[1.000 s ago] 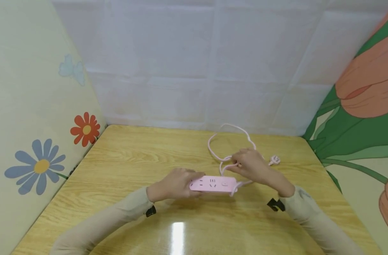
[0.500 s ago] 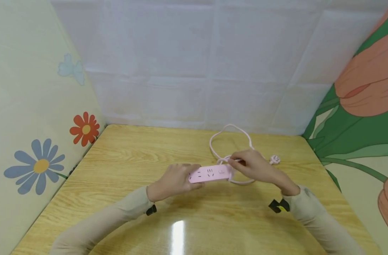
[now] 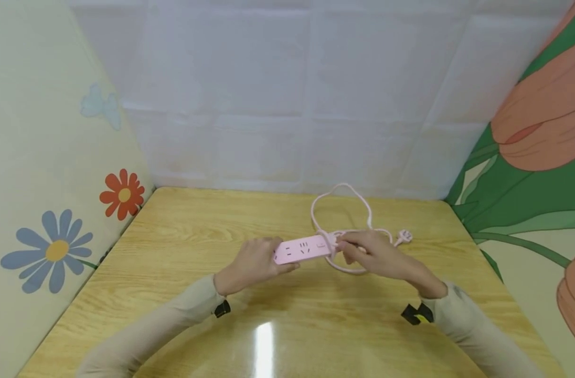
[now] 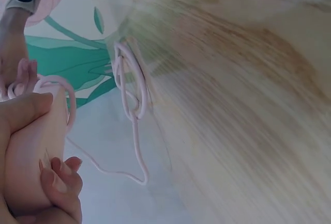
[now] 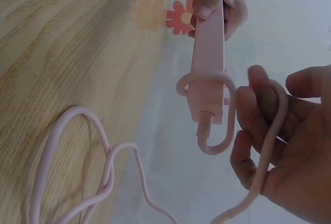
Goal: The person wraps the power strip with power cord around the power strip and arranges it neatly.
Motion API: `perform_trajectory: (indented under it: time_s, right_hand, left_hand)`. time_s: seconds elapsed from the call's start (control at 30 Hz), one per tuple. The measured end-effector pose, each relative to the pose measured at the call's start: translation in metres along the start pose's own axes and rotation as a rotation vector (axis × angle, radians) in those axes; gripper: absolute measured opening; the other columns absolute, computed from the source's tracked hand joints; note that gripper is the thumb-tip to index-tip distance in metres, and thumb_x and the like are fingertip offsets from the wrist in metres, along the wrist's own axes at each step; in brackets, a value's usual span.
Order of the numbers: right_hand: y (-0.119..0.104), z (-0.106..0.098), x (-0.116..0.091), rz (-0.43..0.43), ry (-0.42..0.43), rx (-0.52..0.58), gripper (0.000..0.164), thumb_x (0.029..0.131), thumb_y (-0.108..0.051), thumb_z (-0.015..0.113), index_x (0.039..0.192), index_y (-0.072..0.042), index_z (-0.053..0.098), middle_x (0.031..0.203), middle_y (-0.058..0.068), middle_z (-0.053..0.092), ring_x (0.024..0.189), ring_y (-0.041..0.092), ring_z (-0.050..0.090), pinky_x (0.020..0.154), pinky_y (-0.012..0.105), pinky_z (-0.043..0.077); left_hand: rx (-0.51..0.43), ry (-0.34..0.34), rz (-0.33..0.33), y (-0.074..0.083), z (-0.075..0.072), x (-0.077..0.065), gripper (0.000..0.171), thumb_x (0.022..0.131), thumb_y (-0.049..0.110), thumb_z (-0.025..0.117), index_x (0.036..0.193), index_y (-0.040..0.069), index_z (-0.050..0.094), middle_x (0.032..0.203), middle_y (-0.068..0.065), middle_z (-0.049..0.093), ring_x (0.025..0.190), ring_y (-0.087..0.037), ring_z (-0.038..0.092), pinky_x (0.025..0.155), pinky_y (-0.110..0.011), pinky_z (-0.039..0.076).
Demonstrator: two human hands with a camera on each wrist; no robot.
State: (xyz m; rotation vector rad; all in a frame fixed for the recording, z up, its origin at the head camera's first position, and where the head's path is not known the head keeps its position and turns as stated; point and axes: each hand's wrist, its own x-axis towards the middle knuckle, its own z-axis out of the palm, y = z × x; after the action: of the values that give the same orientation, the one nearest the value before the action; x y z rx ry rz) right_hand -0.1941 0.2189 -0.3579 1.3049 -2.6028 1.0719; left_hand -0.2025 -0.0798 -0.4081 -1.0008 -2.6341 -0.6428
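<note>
A pink power strip point(image 3: 299, 250) is held above the table, its sockets and switch facing up in the head view. My left hand point(image 3: 253, 263) grips its left end, thumb and fingers on opposite sides. In the right wrist view the strip's pink cord point(image 5: 270, 144) leaves the end, wraps once around the body near that end, then runs across the curled fingers of my right hand point(image 5: 289, 146). In the head view that right hand point(image 3: 379, 255) is at the strip's right end. The pink plug point(image 3: 405, 236) lies on the table beyond it.
More cord lies in a wide loop on the wooden table point(image 3: 212, 220), toward its back edge. A white sheet point(image 3: 249, 94) hangs behind the table. Flower-printed panels point(image 3: 56, 157) stand along both sides. Bright glare marks the front of the tabletop.
The strip has shifted up and left and tilted, its right end higher. My right hand has brought cord to that end, where a turn now crosses the strip near its switch.
</note>
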Motion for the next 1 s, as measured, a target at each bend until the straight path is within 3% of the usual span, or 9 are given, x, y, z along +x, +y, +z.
perform_trajectory:
  time_s: [0.23, 0.37, 0.5, 0.6, 0.67, 0.8, 1.0]
  right_hand:
    - [0.004, 0.002, -0.007, 0.043, -0.175, 0.125, 0.029, 0.106, -0.006, 0.042, 0.124, 0.001, 0.064, 0.092, 0.002, 0.068, 0.078, 0.018, 0.064, 0.065, 0.031, 0.054]
    - [0.004, 0.005, -0.008, 0.024, -0.199, 0.084, 0.028, 0.106, -0.007, 0.042, 0.119, -0.002, 0.066, 0.094, -0.001, 0.068, 0.076, 0.012, 0.061, 0.066, 0.029, 0.053]
    - [0.004, 0.006, -0.01, 0.023, -0.277, 0.139, 0.038, 0.108, -0.007, 0.037, 0.143, 0.004, 0.046, 0.109, 0.006, 0.067, 0.079, 0.011, 0.061, 0.07, 0.03, 0.055]
    - [0.006, 0.006, -0.012, 0.032, -0.335, 0.235, 0.046, 0.107, -0.002, 0.035, 0.151, 0.007, 0.028, 0.128, 0.019, 0.061, 0.086, 0.019, 0.065, 0.077, 0.034, 0.056]
    - [0.008, 0.006, -0.013, 0.022, -0.358, 0.276, 0.048, 0.106, 0.0, 0.036, 0.152, 0.006, 0.025, 0.132, 0.024, 0.057, 0.085, 0.02, 0.065, 0.075, 0.033, 0.056]
    - [0.015, 0.006, -0.014, -0.003, -0.376, 0.363, 0.047, 0.105, 0.002, 0.037, 0.151, 0.009, 0.026, 0.124, 0.026, 0.061, 0.087, 0.021, 0.068, 0.073, 0.038, 0.058]
    - [0.023, 0.012, -0.014, -0.085, -0.358, 0.428, 0.037, 0.104, 0.005, 0.037, 0.14, 0.013, 0.041, 0.102, 0.024, 0.068, 0.084, 0.033, 0.07, 0.072, 0.043, 0.059]
  left_hand:
    - [0.031, 0.03, -0.017, -0.006, -0.005, 0.001, 0.045, 0.079, 0.048, 0.079, 0.087, 0.006, 0.067, 0.062, 0.008, 0.051, 0.045, -0.003, 0.042, 0.036, -0.015, 0.034]
    - [0.03, 0.041, -0.012, -0.007, -0.006, 0.0, 0.046, 0.08, 0.048, 0.079, 0.089, 0.004, 0.068, 0.063, 0.006, 0.054, 0.045, -0.003, 0.043, 0.036, -0.014, 0.034]
    - [0.028, 0.04, -0.01, -0.007, -0.008, -0.001, 0.047, 0.08, 0.046, 0.079, 0.093, 0.003, 0.069, 0.066, 0.004, 0.059, 0.047, -0.002, 0.044, 0.037, -0.014, 0.035]
    - [0.009, 0.041, -0.017, -0.006, -0.009, -0.001, 0.047, 0.08, 0.044, 0.08, 0.096, 0.001, 0.069, 0.069, 0.002, 0.062, 0.049, -0.003, 0.046, 0.038, -0.014, 0.037]
    - [-0.002, 0.045, -0.025, -0.006, -0.01, -0.001, 0.048, 0.079, 0.045, 0.08, 0.097, 0.001, 0.069, 0.071, 0.002, 0.062, 0.049, -0.003, 0.046, 0.038, -0.014, 0.037]
    - [-0.027, 0.053, -0.028, -0.004, -0.012, -0.002, 0.048, 0.079, 0.044, 0.081, 0.097, 0.001, 0.068, 0.072, 0.001, 0.063, 0.05, -0.003, 0.047, 0.038, -0.014, 0.038]
    - [-0.05, 0.058, -0.03, -0.004, -0.013, -0.002, 0.048, 0.079, 0.044, 0.081, 0.097, 0.002, 0.069, 0.072, 0.002, 0.063, 0.05, -0.002, 0.047, 0.039, -0.015, 0.038]
